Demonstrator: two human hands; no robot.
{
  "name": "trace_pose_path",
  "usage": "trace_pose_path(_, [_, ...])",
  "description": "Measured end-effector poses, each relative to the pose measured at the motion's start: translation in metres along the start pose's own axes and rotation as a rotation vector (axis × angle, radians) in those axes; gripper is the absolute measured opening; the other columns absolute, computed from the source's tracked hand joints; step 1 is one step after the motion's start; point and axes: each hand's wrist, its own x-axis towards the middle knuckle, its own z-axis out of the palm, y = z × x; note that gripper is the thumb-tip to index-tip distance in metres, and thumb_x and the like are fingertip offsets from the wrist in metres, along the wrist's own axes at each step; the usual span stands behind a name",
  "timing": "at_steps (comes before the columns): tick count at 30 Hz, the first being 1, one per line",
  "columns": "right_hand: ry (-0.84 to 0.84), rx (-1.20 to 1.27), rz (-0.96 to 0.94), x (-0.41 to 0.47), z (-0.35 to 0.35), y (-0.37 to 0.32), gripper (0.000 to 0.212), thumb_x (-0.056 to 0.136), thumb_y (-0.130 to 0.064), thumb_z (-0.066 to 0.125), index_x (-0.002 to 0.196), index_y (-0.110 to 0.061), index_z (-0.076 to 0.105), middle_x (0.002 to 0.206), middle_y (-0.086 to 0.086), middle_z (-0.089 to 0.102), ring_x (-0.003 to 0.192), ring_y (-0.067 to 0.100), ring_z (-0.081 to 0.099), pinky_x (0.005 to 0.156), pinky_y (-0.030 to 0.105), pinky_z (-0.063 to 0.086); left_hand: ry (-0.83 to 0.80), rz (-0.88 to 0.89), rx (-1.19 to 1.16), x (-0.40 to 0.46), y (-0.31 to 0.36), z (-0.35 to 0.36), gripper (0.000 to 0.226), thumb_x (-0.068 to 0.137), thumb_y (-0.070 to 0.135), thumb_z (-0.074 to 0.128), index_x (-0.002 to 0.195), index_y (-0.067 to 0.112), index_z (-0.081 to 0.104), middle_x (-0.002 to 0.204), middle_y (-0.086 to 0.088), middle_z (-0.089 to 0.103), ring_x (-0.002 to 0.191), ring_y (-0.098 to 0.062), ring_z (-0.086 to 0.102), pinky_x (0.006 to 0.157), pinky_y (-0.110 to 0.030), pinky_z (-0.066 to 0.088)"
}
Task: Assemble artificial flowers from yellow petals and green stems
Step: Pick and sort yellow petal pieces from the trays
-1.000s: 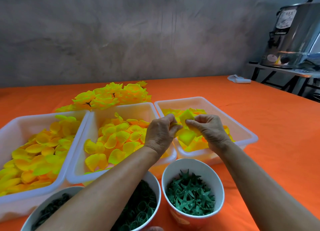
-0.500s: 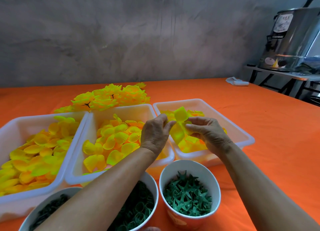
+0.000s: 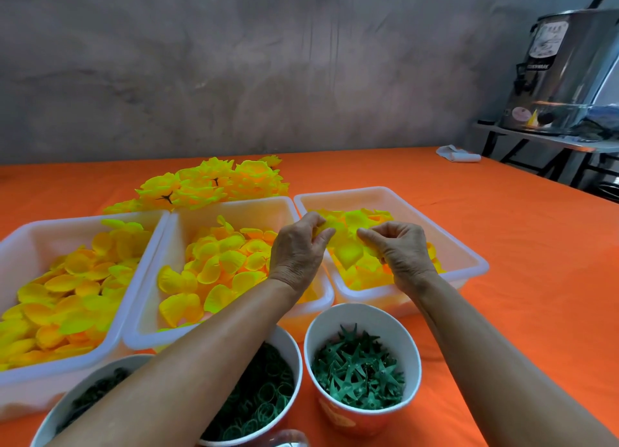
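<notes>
Yellow petals (image 3: 348,252): pinched between both hands above the right tray (image 3: 469,262).
Left hand (image 3: 296,250): fingertips curled on petals.
Right hand (image 3: 402,249): likewise.
Worktop (image 3: 519,279): open orange surface rightward.

Left hand (image 3: 296,250) and right hand (image 3: 400,250) pinch yellow petals (image 3: 346,245) above the right tray (image 3: 469,262); star-shaped green parts (image 3: 358,376) fill the nearest cup (image 3: 413,356).

A mottled grey wall (image 3: 234,64) rises behind the surface (image 3: 522,245), which is draped in orange cloth. At the far right, a steel urn (image 3: 566,71) stands on a dark-legged metal stand (image 3: 542,145). A white folded cloth (image 3: 457,154) lies near the surface's far edge.
</notes>
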Motion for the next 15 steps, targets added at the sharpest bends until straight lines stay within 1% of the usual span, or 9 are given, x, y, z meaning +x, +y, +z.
trace_pose_path(1, [0.008, -0.01, -0.009, 0.0, 0.0, 0.0, 0.021, 0.077, -0.004, 0.074, 0.062, -0.006, 0.059, 0.043, -0.009, 0.054, 0.036, -0.003, 0.042, 0.039, 0.011, 0.033, -0.006, 0.001, -0.005, 0.0, 0.0, 0.0, 0.018, 0.087, 0.02, 0.066, 0.093, 0.003, 0.065, 0.078, -0.018, 0.066, 0.075, -0.037, 0.061, 0.067, -0.042, 0.05])
trace_pose_path(2, [0.016, -0.027, -0.019, -0.001, 0.0, 0.001, 0.021, 0.077, -0.006, 0.074, 0.062, -0.006, 0.06, 0.048, -0.005, 0.055, 0.04, -0.001, 0.044, 0.042, 0.013, 0.036, -0.011, -0.003, -0.011, 0.0, 0.0, -0.001, 0.017, 0.086, 0.019, 0.067, 0.09, 0.003, 0.065, 0.076, -0.017, 0.066, 0.074, -0.036, 0.061, 0.066, -0.04, 0.05])
trace_pose_path(4, [0.023, -0.067, -0.039, -0.001, 0.0, 0.001, 0.019, 0.078, -0.01, 0.074, 0.064, -0.006, 0.062, 0.059, 0.005, 0.057, 0.053, 0.006, 0.049, 0.054, 0.02, 0.041, -0.01, -0.024, -0.026, 0.0, 0.001, -0.004, 0.017, 0.086, 0.02, 0.067, 0.087, 0.004, 0.065, 0.073, -0.016, 0.065, 0.072, -0.035, 0.06, 0.064, -0.039, 0.049])
trace_pose_path(6, [0.031, -0.095, -0.044, 0.0, 0.0, 0.002, 0.019, 0.08, -0.013, 0.073, 0.066, -0.006, 0.063, 0.067, 0.01, 0.06, 0.065, 0.014, 0.051, 0.064, 0.028, 0.043, -0.019, -0.059, -0.03, 0.002, 0.001, -0.006, 0.019, 0.087, 0.022, 0.066, 0.09, 0.003, 0.065, 0.076, -0.016, 0.066, 0.074, -0.033, 0.061, 0.066, -0.039, 0.049])
trace_pose_path(10, [0.065, -0.145, -0.049, 0.001, -0.001, 0.004, 0.018, 0.083, -0.015, 0.07, 0.066, -0.01, 0.066, 0.067, 0.006, 0.06, 0.067, 0.014, 0.052, 0.065, 0.029, 0.043, -0.051, -0.089, -0.025, 0.009, 0.003, -0.017, 0.018, 0.091, 0.019, 0.061, 0.091, 0.003, 0.066, 0.083, -0.017, 0.069, 0.079, -0.033, 0.064, 0.074, -0.042, 0.05])
trace_pose_path(13, [0.072, -0.218, -0.039, 0.003, 0.0, 0.005, 0.01, 0.085, -0.012, 0.068, 0.079, -0.005, 0.071, 0.076, 0.009, 0.067, 0.075, 0.018, 0.059, 0.075, 0.034, 0.049, -0.056, -0.069, 0.016, 0.014, 0.005, -0.028, 0.017, 0.092, 0.018, 0.058, 0.086, 0.004, 0.066, 0.081, -0.015, 0.069, 0.079, -0.033, 0.063, 0.073, -0.04, 0.048])
trace_pose_path(15, [0.065, -0.303, -0.04, 0.004, 0.0, 0.005, 0.011, 0.084, -0.01, 0.067, 0.088, -0.002, 0.073, 0.083, 0.012, 0.069, 0.08, 0.021, 0.062, 0.082, 0.04, 0.052, -0.059, -0.068, 0.037, 0.013, 0.004, -0.037, 0.017, 0.092, 0.017, 0.058, 0.085, 0.004, 0.066, 0.08, -0.015, 0.069, 0.078, -0.034, 0.063, 0.073, -0.04, 0.049])
